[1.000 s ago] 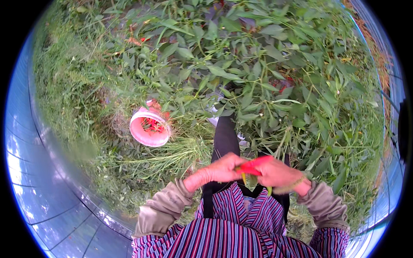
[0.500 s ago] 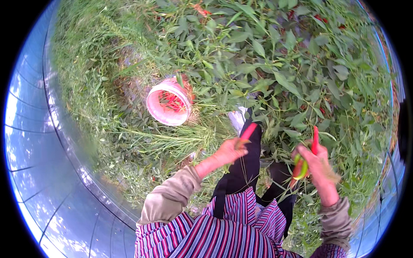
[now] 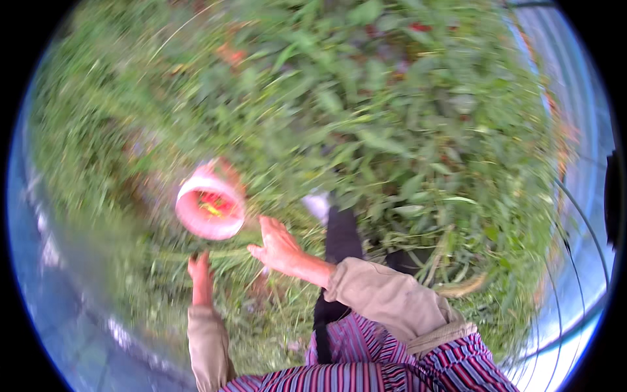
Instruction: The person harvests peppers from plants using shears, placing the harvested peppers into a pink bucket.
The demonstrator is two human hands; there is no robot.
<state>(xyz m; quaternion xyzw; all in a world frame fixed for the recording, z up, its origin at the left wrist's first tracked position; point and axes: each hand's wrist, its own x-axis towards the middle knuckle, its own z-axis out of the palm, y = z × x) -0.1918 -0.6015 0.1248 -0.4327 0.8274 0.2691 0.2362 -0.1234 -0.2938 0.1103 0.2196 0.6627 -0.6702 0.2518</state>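
A pink bucket [image 3: 190,213] stands tilted among the plants at the left, its mouth toward me. Red chili peppers [image 3: 213,202] lie inside it, with a bit of yellow-green among them. Just to the right of the rim is my right hand [image 3: 281,248], its fingers stretched out and thumb apart, with nothing in it. My left hand [image 3: 199,268] is just below the bucket, close to its near rim; blur and its angle hide the fingers.
Leafy pepper plants [image 3: 392,137] with scattered red fruits spread ahead and to the right. Grass [image 3: 85,124] grows on the left. My black-trousered leg [image 3: 343,235] and a white shoe [image 3: 318,206] stand among the plants. Bluish sheeting [image 3: 72,326] curves along the left.
Both hands have moved left to the bucket. The red peppers earlier in both hands and the green one in the right no longer show there. Yellow-green now shows in the bucket.
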